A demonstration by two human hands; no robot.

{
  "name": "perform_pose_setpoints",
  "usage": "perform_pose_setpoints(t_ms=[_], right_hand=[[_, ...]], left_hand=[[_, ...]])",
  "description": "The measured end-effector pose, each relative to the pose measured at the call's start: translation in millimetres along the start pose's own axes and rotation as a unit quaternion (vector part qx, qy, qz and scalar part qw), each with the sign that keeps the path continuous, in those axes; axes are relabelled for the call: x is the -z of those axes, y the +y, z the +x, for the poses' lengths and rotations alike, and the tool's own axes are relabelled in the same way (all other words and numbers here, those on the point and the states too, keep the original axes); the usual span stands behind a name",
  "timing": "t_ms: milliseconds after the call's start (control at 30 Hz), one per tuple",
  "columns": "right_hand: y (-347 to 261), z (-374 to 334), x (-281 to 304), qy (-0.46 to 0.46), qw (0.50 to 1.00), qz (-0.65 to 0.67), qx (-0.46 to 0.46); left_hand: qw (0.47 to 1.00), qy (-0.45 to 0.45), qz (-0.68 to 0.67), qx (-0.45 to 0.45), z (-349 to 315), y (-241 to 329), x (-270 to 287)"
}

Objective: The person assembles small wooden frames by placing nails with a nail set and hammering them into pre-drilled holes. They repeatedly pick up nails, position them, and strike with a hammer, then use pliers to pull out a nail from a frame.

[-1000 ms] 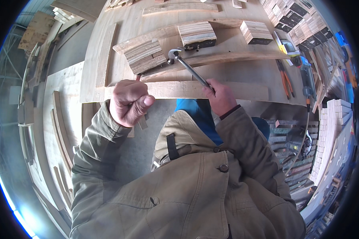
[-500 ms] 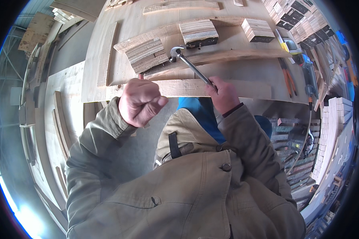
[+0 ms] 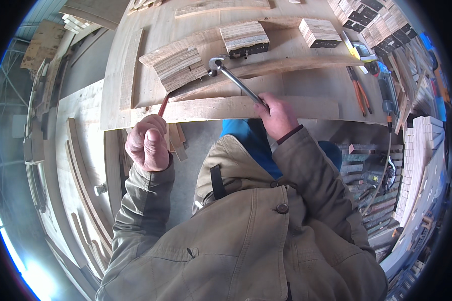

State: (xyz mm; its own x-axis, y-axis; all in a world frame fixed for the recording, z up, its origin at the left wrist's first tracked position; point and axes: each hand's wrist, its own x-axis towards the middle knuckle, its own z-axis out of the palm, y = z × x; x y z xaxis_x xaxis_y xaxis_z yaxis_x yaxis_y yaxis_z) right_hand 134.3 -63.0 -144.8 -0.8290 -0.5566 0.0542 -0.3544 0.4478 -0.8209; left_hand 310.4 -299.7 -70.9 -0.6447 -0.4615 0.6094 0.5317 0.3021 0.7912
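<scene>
My right hand (image 3: pixel 280 119) is closed around the handle of a claw hammer (image 3: pixel 239 86), whose metal head lies toward the left, above the workbench. In my left hand (image 3: pixel 148 144), a fist at the bench's front edge, is a thin red stick (image 3: pixel 163 106), perhaps a pencil. Its upper end reaches the lower corner of a tilted plywood block (image 3: pixel 180 69). That block rests across two long wooden strips. Beyond the hammer head sits a second plywood block (image 3: pixel 244 37) with a dark side, and a third block (image 3: pixel 320 32) stands farther right.
A pale board (image 3: pixel 236 108) lies along the front edge of the workbench (image 3: pixel 291 85). Orange-handled pliers (image 3: pixel 358 95) and a yellow tool (image 3: pixel 355 52) lie at the right. Stacked wooden blocks (image 3: pixel 381 25) rise at the far right. Planks (image 3: pixel 83 175) lean at left.
My left hand has moved down and left, and more of the red stick shows above it. The right hand keeps its hold on the hammer, almost unmoved.
</scene>
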Motion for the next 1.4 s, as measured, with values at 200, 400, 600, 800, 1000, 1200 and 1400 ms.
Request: perform_pose_setpoints(t_ms=[200,400,600,800,1000,1200,1400], right_hand=[[1.1,0.5,-1.5,0.002,1.000,0.001,0.007],[0.6,-0.2,-3.1,0.005,1.000,-0.003,0.010],[-0.2,-1.4,-2.5,0.012,1.000,-0.010,0.015],[-2.2,-2.3,-2.1,0.009,1.000,0.000,0.019],[2.0,0.0,-5.5,0.011,0.999,-0.025,0.020],[3.3,1.3,-6.2,0.001,1.000,-0.007,0.011],[0.0,0.7,-5.1,0.004,1.000,-0.002,0.008]], left_hand=[[0.999,0.005,-0.047,0.012,9.4,1.6,-2.0],[0.996,0.068,-0.064,-0.005,28.5,-13.9,-11.7],[0.995,0.068,-0.070,0.013,42.0,-20.7,-11.7],[0.980,0.127,-0.119,0.100,91.0,-24.6,14.8],[0.958,0.183,-0.086,0.202,142.6,-39.1,19.6],[0.957,0.180,-0.062,0.221,153.1,-45.8,20.2],[0.953,0.188,-0.051,0.232,169.6,-52.1,19.7]])
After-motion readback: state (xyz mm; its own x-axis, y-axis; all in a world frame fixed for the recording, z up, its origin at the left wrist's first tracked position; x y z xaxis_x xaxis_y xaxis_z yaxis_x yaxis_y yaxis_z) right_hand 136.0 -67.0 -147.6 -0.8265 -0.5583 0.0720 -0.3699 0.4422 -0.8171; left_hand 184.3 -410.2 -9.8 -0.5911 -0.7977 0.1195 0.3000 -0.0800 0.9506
